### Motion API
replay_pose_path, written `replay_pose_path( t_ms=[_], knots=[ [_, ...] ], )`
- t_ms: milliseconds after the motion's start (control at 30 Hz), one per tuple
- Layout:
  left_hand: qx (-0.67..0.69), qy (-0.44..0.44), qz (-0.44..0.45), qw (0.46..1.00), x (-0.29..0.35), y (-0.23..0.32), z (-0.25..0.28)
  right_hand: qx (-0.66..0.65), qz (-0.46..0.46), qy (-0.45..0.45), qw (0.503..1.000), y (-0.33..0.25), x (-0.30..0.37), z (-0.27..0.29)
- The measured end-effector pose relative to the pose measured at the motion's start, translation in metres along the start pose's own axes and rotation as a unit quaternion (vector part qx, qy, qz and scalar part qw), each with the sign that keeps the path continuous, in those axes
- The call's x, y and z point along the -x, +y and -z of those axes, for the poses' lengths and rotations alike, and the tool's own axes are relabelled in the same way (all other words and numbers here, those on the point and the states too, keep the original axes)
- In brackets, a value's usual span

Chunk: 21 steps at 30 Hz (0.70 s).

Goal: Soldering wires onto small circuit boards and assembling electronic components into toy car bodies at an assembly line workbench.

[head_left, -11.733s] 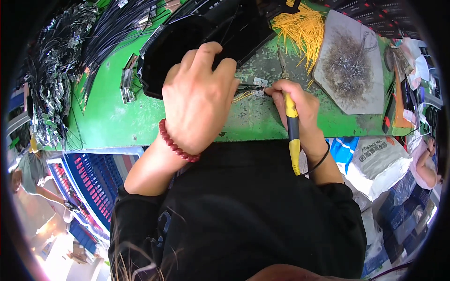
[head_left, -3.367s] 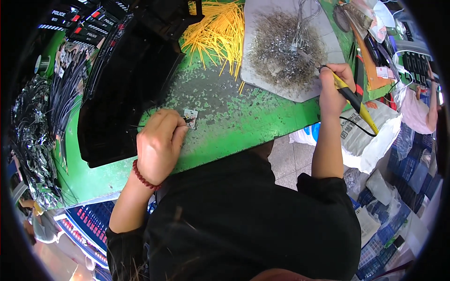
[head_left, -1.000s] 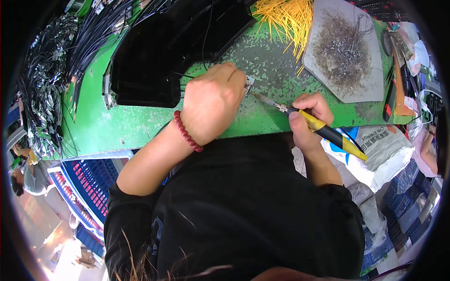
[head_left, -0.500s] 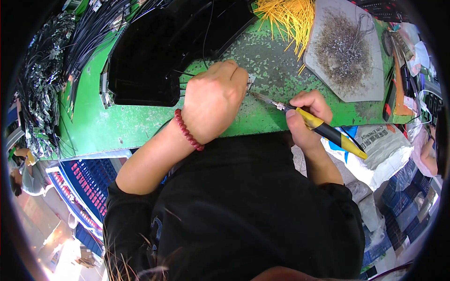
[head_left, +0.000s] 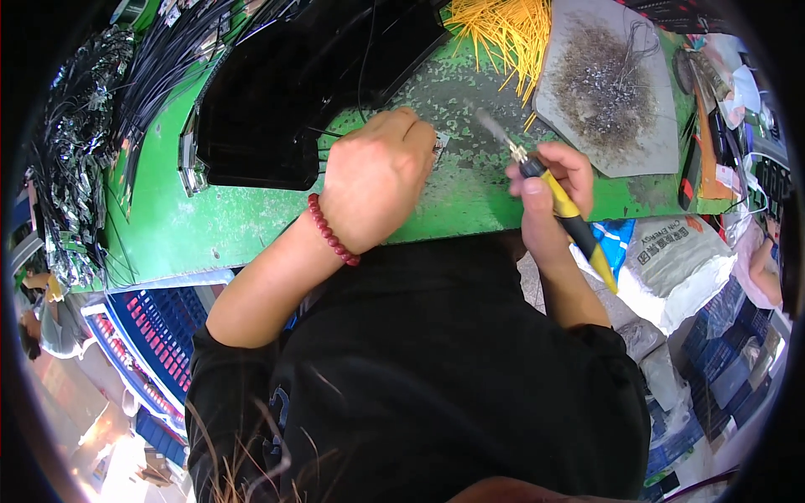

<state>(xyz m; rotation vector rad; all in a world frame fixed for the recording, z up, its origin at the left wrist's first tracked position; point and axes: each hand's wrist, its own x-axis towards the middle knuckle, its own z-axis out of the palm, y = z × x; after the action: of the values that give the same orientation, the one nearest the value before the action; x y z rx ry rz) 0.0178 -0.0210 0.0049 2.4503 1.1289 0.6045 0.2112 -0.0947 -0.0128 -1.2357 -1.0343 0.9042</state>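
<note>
My right hand (head_left: 553, 184) is closed round a yellow and black soldering iron (head_left: 563, 198). Its metal tip, blurred by motion, points up and left over the worn green bench, apart from my left hand. My left hand (head_left: 379, 172), with a dark red bead bracelet (head_left: 329, 230) at the wrist, rests knuckles up on the bench beside the glossy black panels. Its fingers curl under and are mostly hidden. A small pale metallic piece (head_left: 440, 144) shows at the fingertips; what else they hold I cannot make out. A thin black wire (head_left: 366, 75) runs down toward this hand.
Glossy black panels (head_left: 260, 117) lie stacked at the back left. Bundles of black wires (head_left: 159, 84) fill the far left. Yellow wires (head_left: 507, 38) and a grey board (head_left: 658, 142) strewn with debris lie at the back right. A white sack (head_left: 679, 268) stands below the bench's right edge.
The soldering iron's tip has moved away from the piece at my left fingertips, up and to the right, and the tool is tilted more steeply. My left hand stays nearly where it was.
</note>
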Motion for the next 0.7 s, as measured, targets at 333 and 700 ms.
replay_pose_path(
  t_ms=[333, 700],
  knots=[
    [0.142, -0.023, 0.056, 0.988, -0.003, -0.009, 0.03, 0.264, 0.297, -0.235, 0.887, -0.003, -0.046, 0.004],
    [-0.009, 0.095, 0.015, 0.995, 0.024, 0.018, 0.076, 0.167, 0.451, -0.112, 0.87, -0.033, -0.047, -0.066]
  ],
)
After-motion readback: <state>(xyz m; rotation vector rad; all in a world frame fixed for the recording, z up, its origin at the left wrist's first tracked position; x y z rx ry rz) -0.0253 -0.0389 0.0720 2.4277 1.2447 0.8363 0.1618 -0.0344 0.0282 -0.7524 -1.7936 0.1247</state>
